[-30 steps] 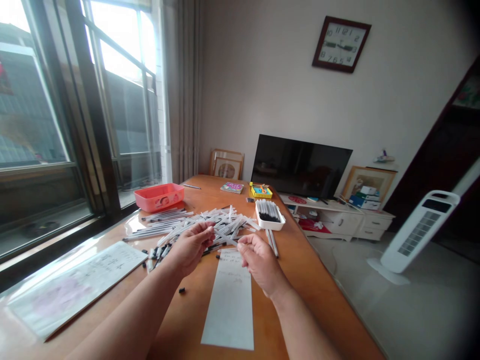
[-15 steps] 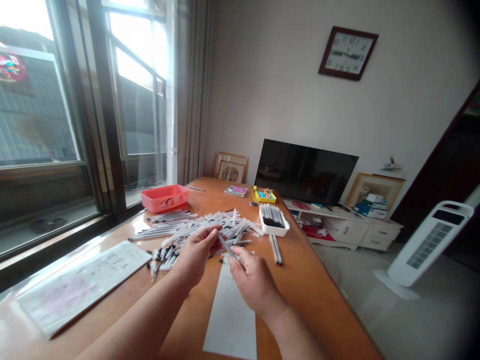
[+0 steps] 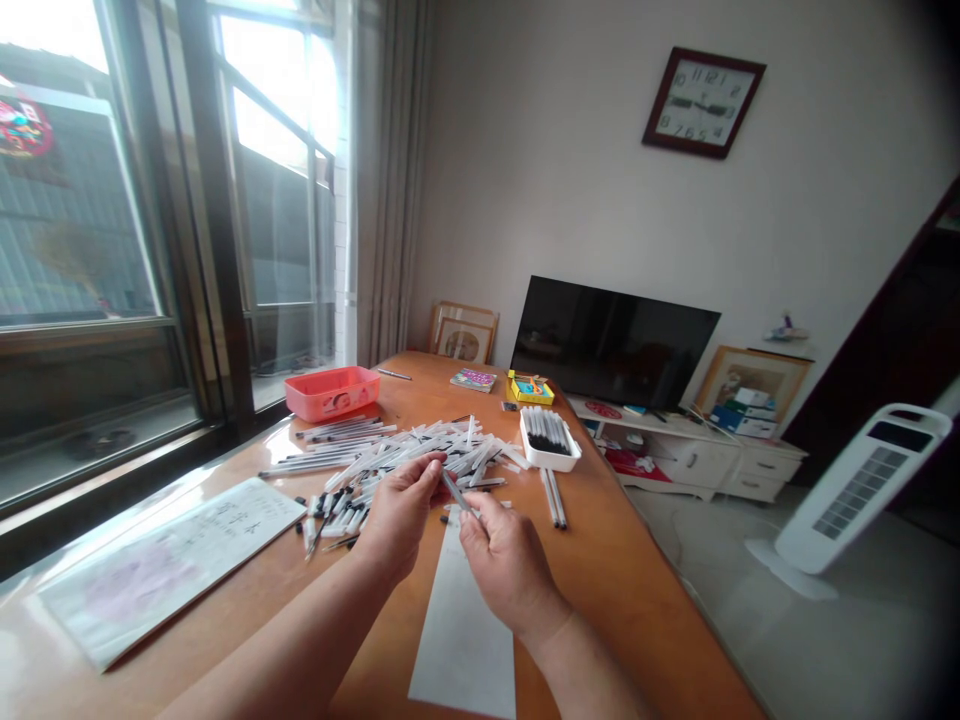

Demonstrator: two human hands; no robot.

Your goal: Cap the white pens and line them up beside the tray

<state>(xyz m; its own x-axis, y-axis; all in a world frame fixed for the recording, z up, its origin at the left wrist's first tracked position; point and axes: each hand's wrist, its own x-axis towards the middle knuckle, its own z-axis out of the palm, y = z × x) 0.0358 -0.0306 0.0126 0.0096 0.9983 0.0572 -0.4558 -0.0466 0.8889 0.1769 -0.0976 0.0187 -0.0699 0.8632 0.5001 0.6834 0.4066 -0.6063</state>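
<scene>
Between my two hands is a slim translucent pen (image 3: 454, 490), held at a slant above the table. My left hand (image 3: 405, 505) pinches its far end, the fingers closed. The near end lies in my right hand (image 3: 504, 550), whose thumb and fingers are closed around it. Just beyond the hands spreads a loose heap of pen barrels and black caps (image 3: 442, 445). A white tray (image 3: 555, 462) to the right holds many pens with their black ends toward me. In front of the tray lie a few pens (image 3: 553, 500) side by side.
A red plastic basket (image 3: 334, 412) stands at the far left of the wooden table (image 3: 615, 600). A notebook (image 3: 172, 570) lies at the left, a white paper strip (image 3: 469, 640) below my hands. Farther back are a yellow box (image 3: 531, 390) and a booklet (image 3: 472, 380).
The view has shifted very slightly. Both hands keep nearly the same position and still hold the pen between them.
</scene>
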